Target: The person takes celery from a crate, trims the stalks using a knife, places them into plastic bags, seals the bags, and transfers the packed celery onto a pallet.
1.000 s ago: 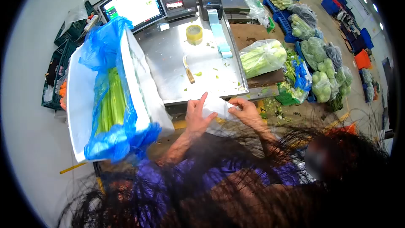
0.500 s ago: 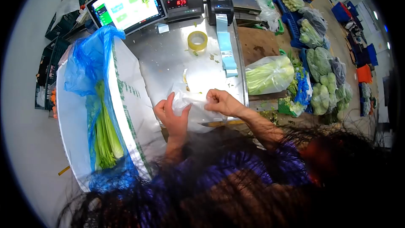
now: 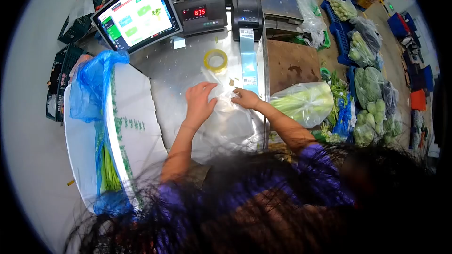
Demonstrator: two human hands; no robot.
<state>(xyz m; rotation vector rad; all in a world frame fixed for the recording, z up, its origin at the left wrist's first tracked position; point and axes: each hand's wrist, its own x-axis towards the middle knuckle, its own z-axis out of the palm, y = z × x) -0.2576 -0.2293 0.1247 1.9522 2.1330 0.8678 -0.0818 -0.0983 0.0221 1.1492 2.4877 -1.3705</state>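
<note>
A thin clear plastic bag (image 3: 226,124) is spread over the steel tabletop in front of me. At its left upper part is my left hand (image 3: 200,103), its thumb and fingers apart, with nothing visible gripped between them. My right hand (image 3: 246,99) has its fingertips pinched together on the bag's upper right part. Just beyond the hands lies a roll of yellowish tape (image 3: 215,60). A strip of light blue labels (image 3: 249,63) hangs from the black label printer (image 3: 247,16). Bagged celery (image 3: 306,103) lies to the right of my right hand.
On the left stands a white foam box (image 3: 136,108) with a blue bag (image 3: 92,91) and celery (image 3: 109,169). A monitor (image 3: 136,14) and a scale display (image 3: 195,12) reading 8.75 are at the back. Bagged vegetables (image 3: 369,82) lie on the right.
Both hands have moved forward over the tabletop, and the white bundle is now spread out as a thin bag. My left hand's fingers have opened. The knife is no longer visible.
</note>
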